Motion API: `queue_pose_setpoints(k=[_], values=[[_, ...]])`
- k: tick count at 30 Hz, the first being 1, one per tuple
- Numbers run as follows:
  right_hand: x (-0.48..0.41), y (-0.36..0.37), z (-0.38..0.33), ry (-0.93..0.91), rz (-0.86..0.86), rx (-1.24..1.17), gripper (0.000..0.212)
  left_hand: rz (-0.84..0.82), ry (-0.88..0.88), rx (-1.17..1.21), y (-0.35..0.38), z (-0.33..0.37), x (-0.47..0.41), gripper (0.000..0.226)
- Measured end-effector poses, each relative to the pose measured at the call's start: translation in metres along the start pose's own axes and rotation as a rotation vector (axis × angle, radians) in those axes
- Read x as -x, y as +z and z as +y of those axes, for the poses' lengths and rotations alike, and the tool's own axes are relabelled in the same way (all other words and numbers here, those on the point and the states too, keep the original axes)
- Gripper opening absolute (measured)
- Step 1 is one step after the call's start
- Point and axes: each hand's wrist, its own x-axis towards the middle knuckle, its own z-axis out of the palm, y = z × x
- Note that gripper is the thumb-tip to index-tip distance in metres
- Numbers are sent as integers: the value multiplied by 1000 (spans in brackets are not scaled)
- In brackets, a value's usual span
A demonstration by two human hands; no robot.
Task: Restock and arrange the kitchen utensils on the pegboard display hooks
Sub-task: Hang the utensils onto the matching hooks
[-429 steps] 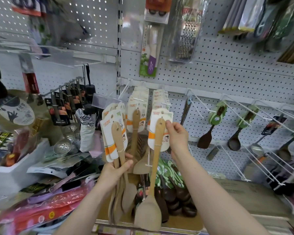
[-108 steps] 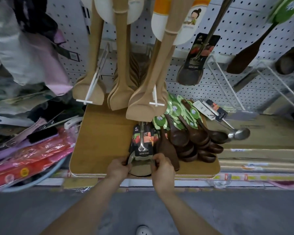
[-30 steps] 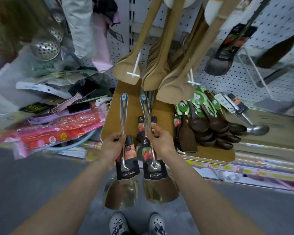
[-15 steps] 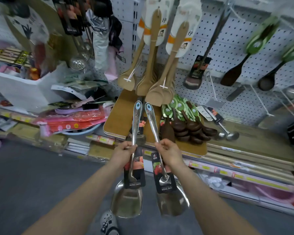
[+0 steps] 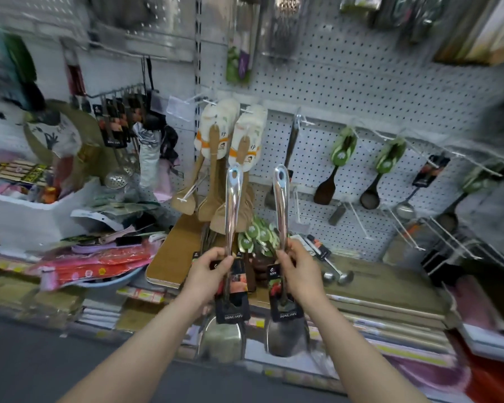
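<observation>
**Pegboard**: white, perforated, fills the upper half of the view. More of its upper rows show than half a second ago, since the view has lifted.

**Wooden board**: lies on the shelf below the pegboard's lower edge. Its front left corner is bare.

**Wooden spatulas**: carded, in bunches on hooks near the pegboard's middle, blades hanging over the board's back edge. Unmoved.

**Left steel spatula**: held upright, blade down, in front of the board's front edge. Its handle tip now overlaps the carded wooden spatulas; before, it reached only the board.

**Right steel spatula**: same pose, parallel with its twin and well apart from it. The two handle tips stood closer together a moment ago.

**Dark wooden spoons**: green-tagged stack at the board's right edge, seen between the two steel handles.

**Left hand**: fingers curled round the left handle just above its black card, thumb pressed on top.

**Right hand**: fingers wrapped round the right handle at the same height. Both hands sit higher against the shelf than before.
</observation>
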Motion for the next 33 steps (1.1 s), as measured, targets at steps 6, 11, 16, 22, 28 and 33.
queue_pose_setpoints(k=[6, 11, 16, 22, 28, 33], values=[[-50, -18, -12, 15, 111, 61, 11, -24, 111, -107, 9, 25, -47, 8], [-89, -15, -11, 79, 113, 70, 10, -103, 156, -142, 10, 35, -94, 13], [-120, -11, -18, 76, 170, 45, 9, -156, 177, -186, 13, 41, -132, 16], [-144, -2, -20, 120, 192, 48, 11, -223, 201, -169, 19, 41, -159, 13], [-164, 2, -13, 95, 171, 55, 20, -221, 206, -206, 23, 47, -180, 14], [-197, 8, -3, 89, 160, 40, 4, -202, 204, -207, 27, 50, -199, 10]])
